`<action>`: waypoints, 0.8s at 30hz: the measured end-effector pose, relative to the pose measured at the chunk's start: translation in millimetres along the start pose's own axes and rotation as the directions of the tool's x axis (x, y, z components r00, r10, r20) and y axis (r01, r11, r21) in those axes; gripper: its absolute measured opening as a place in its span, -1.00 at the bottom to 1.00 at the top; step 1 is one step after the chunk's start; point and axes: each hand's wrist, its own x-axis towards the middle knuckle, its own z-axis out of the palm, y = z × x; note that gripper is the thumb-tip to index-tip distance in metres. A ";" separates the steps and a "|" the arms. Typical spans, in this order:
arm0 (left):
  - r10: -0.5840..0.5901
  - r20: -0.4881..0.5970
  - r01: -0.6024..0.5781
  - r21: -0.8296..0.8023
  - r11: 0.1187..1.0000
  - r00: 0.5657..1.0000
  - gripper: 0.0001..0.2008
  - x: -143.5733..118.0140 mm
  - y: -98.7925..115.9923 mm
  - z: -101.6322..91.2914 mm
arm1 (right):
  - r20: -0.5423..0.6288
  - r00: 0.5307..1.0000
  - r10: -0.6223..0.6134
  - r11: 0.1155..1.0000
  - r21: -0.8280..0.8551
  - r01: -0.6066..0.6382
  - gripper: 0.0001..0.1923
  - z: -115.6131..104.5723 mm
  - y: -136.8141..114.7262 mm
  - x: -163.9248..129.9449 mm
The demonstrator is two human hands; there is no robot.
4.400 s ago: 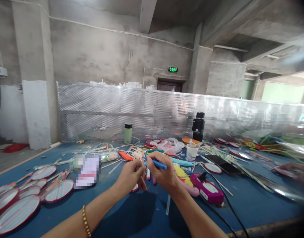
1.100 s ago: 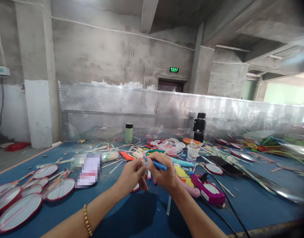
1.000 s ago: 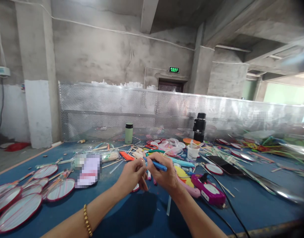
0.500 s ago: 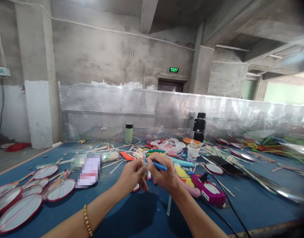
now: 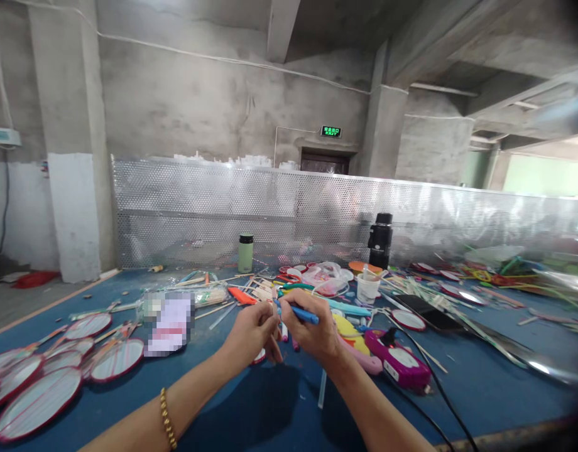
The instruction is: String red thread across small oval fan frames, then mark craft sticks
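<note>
Barely a shift here: the right hand (image 5: 312,323) stays wrapped in a closed grip round the blue pen (image 5: 304,314), tip close to the small stick (image 5: 274,293) pinched in the left hand (image 5: 249,333) above the surface (image 5: 289,420), work seemingly settled there.

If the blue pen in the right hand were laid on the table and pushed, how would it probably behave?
The blue pen would likely roll, as its body looks slim and round. It is probably stiff, since the part showing in the right hand looks straight. Its thinness suggests little weight.
</note>
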 end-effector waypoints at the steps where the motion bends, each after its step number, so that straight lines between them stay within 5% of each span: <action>1: 0.003 0.001 -0.003 0.007 1.000 1.000 -0.74 0.0 -0.2 0.0 | 0.009 1.000 0.006 1.000 0.002 -0.006 -0.78 -0.2 0.0 -0.5; 24: 0.004 0.003 -0.004 0.010 1.000 1.000 -0.77 1.7 -6.0 -1.6 | 0.011 1.000 0.008 1.000 -0.002 -0.008 -0.81 1.5 5.6 -1.6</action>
